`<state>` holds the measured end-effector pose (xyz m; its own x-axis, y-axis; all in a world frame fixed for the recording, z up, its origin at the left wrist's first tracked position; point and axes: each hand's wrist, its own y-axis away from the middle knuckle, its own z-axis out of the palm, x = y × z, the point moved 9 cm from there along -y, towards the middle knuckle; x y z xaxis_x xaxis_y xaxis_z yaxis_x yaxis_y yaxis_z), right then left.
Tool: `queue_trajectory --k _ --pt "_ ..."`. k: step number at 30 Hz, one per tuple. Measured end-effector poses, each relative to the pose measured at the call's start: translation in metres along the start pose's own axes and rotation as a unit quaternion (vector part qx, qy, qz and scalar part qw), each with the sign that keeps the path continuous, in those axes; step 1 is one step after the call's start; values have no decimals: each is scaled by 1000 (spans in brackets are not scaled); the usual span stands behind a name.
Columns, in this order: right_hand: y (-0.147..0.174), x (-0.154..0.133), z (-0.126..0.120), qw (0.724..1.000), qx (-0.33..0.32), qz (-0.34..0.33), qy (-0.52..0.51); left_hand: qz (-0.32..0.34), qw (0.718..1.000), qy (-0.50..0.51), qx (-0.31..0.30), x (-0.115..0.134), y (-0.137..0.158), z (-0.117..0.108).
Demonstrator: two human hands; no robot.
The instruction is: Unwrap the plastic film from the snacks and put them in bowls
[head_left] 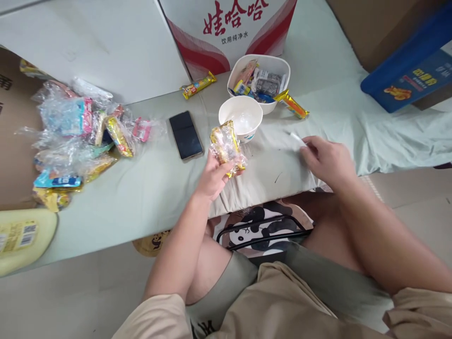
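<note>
My left hand [213, 178] is closed on a gold-yellow snack packet [226, 143] with crinkled clear plastic about it, held just in front of a small white bowl [243, 115]. Clear plastic seems to lie inside that bowl. Over the cloth to the right, my right hand [328, 157] pinches a thin white strip [297, 139], too blurred to name further. Behind the bowl stands a white square tub [271, 108] filled with small wrapped snacks. A yellow-orange snack bar [296, 107] leans at the tub's right side.
A dark phone [185, 135] and another yellow snack bar [199, 85] lie left of the bowls. Farther left is a heap of packets and clear wrappers [67, 136]. A red-and-white carton [233, 35] stands behind, a blue box [406, 70] at right, a pale yellow container [31, 240] at lower left.
</note>
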<state>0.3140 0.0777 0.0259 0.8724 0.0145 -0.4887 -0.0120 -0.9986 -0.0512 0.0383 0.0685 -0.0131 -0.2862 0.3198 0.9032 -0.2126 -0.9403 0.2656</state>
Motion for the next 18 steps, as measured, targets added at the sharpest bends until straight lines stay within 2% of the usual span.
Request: queue_trajectory --k 2,4,6,9,12,13,15,17,18 --pt "8 -26 9 992 -45 7 -121 25 1000 1 7 -2 0 3" --pt "17 -64 25 965 -113 -24 -235 50 998 -19 12 -4 -1 8" --pt "24 -96 38 940 -157 -62 -296 70 997 -39 12 -3 0 12" --pt "27 -112 52 937 -190 -93 -277 99 994 -31 45 13 6 1" --pt "26 -98 57 950 -219 -115 -192 129 986 -8 104 35 15 -26" --pt "24 -88 55 960 -206 -112 -155 139 983 -4 118 40 18 -34" --pt "15 -65 42 985 -129 -88 -70 152 980 -4 130 41 23 -42" --pt "10 -57 27 995 -31 -90 -8 150 980 -4 128 31 25 -38" --pt "11 -61 23 993 1 -115 -5 142 982 1 123 22 25 -33"
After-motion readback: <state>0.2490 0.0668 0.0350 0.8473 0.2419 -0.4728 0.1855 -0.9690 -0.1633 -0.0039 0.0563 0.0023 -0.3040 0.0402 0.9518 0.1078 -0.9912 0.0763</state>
